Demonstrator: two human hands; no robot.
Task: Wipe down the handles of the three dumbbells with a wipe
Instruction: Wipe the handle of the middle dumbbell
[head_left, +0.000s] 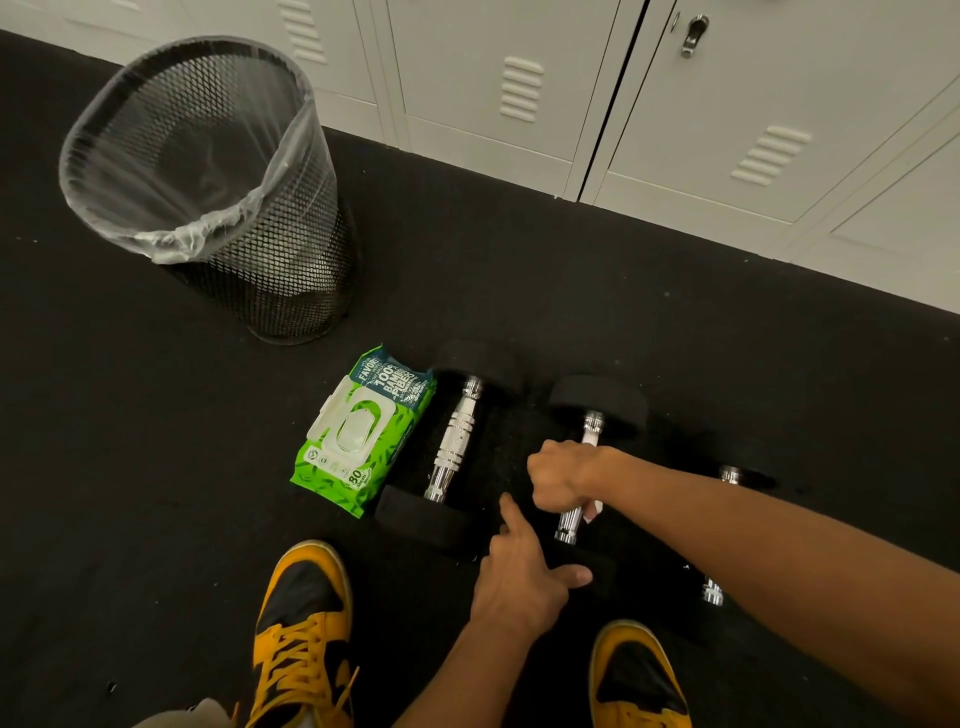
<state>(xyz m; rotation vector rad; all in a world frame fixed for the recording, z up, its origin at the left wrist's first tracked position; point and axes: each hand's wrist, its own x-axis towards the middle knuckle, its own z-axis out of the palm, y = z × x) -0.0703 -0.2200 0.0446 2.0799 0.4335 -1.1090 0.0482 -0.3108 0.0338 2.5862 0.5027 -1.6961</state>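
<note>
My right hand (558, 478) curled round the white wipe (591, 512) on the middle chrome-handled black dumbbell (592, 426) lying on the floor; my left hand (524, 566), fingers spread, steadied its near head. It looked heavy and rigid, the handle slick.

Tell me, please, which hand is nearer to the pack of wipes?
Left. The left hand rests on the middle dumbbell's near head, closer to the pack of wipes; the right hand grips its handle, farther right.
</note>
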